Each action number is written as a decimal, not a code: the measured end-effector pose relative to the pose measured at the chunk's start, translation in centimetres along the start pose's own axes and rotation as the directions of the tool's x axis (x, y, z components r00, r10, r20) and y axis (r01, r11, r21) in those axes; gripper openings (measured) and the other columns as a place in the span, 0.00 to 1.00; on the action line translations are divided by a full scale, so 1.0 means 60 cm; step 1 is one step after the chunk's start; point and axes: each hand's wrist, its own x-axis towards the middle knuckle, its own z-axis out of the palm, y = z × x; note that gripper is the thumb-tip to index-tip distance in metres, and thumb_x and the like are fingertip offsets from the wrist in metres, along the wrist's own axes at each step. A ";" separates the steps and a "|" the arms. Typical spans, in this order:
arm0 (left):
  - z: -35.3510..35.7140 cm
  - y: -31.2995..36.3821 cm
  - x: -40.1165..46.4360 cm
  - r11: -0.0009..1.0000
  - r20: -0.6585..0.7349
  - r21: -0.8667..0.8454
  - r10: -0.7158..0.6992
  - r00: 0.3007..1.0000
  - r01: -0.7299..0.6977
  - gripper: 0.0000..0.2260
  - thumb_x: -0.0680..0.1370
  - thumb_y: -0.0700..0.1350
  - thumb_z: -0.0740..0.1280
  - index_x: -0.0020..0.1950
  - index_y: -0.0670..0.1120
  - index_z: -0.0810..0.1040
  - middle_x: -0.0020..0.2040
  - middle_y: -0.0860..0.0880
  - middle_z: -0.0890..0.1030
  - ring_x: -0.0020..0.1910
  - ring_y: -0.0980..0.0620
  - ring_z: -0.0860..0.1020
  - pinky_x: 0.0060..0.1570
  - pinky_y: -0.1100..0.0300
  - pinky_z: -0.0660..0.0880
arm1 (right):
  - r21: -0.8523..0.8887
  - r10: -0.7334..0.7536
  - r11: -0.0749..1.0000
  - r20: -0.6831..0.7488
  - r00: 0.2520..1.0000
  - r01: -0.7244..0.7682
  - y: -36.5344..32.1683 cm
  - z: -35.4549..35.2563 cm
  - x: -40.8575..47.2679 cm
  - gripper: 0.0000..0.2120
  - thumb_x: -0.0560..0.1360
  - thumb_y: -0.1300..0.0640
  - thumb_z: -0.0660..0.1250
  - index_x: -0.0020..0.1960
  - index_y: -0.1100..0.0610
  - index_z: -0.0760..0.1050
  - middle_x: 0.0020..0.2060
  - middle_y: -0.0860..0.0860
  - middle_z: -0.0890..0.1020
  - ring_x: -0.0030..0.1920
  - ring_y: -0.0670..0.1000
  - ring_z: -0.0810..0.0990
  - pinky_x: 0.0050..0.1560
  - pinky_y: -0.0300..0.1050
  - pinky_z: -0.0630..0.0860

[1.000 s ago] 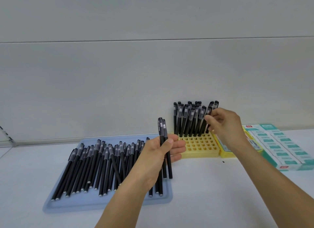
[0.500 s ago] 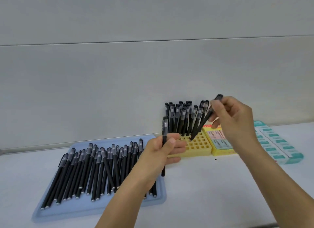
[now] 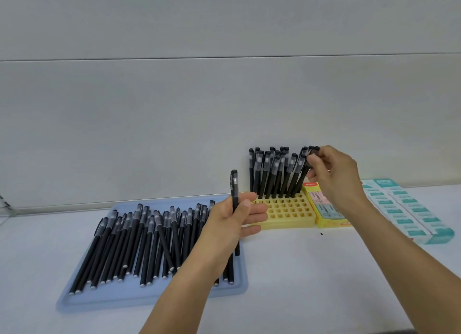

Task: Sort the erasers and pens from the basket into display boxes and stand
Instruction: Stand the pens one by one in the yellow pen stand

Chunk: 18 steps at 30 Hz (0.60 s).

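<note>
A yellow pen stand point(image 3: 287, 212) with a grid of holes sits against the wall, its back rows filled with upright black pens point(image 3: 273, 174). My right hand point(image 3: 331, 176) pinches the top of one black pen point(image 3: 303, 178) at the stand's back right, its tip down in the stand. My left hand point(image 3: 235, 219) holds a single black pen point(image 3: 234, 186) upright, just left of the stand. Several black pens point(image 3: 149, 239) lie in the pale blue tray point(image 3: 154, 297) at the left.
A yellow display box point(image 3: 326, 214) with erasers stands right of the stand. Two teal and white eraser boxes point(image 3: 409, 210) lie at the far right. The grey wall runs close behind everything. White tabletop point(image 3: 311, 271) stretches in front.
My right hand has carried its pen down and set its tip into the stand's back right. My left hand went from holding two pens to one and stayed beside the stand.
</note>
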 end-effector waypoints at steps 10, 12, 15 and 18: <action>0.011 -0.002 0.002 1.000 0.013 -0.018 -0.007 1.000 0.008 0.11 0.84 0.43 0.57 0.63 0.45 0.76 0.52 0.47 0.85 0.53 0.51 0.83 0.55 0.53 0.80 | -0.129 0.007 0.992 0.087 0.996 0.004 -0.011 -0.002 0.013 0.08 0.80 0.56 0.62 0.43 0.57 0.74 0.34 0.51 0.81 0.35 0.47 0.82 0.44 0.51 0.80; 0.014 -0.002 0.001 1.000 0.015 -0.015 -0.008 1.000 0.009 0.11 0.84 0.43 0.58 0.63 0.45 0.76 0.52 0.47 0.85 0.52 0.51 0.83 0.55 0.54 0.80 | -0.160 -0.026 0.986 0.179 0.984 0.055 -0.008 0.006 0.003 0.08 0.80 0.56 0.63 0.42 0.55 0.73 0.34 0.50 0.81 0.36 0.46 0.82 0.44 0.51 0.80; 0.015 -0.002 0.003 1.000 0.016 0.000 -0.013 1.000 0.013 0.11 0.84 0.43 0.58 0.63 0.44 0.75 0.52 0.47 0.85 0.53 0.51 0.83 0.55 0.53 0.80 | -0.119 0.045 0.993 0.162 0.986 -0.026 0.002 0.011 0.005 0.08 0.79 0.57 0.63 0.41 0.55 0.75 0.34 0.51 0.82 0.35 0.47 0.83 0.45 0.53 0.81; 0.015 -0.002 0.003 1.000 0.020 0.009 -0.012 1.000 0.011 0.12 0.84 0.43 0.57 0.63 0.44 0.75 0.52 0.47 0.85 0.53 0.51 0.83 0.56 0.52 0.79 | -0.220 0.116 0.970 0.060 0.991 -0.100 0.002 -0.001 0.006 0.08 0.78 0.51 0.66 0.50 0.55 0.77 0.40 0.50 0.81 0.40 0.49 0.80 0.46 0.51 0.78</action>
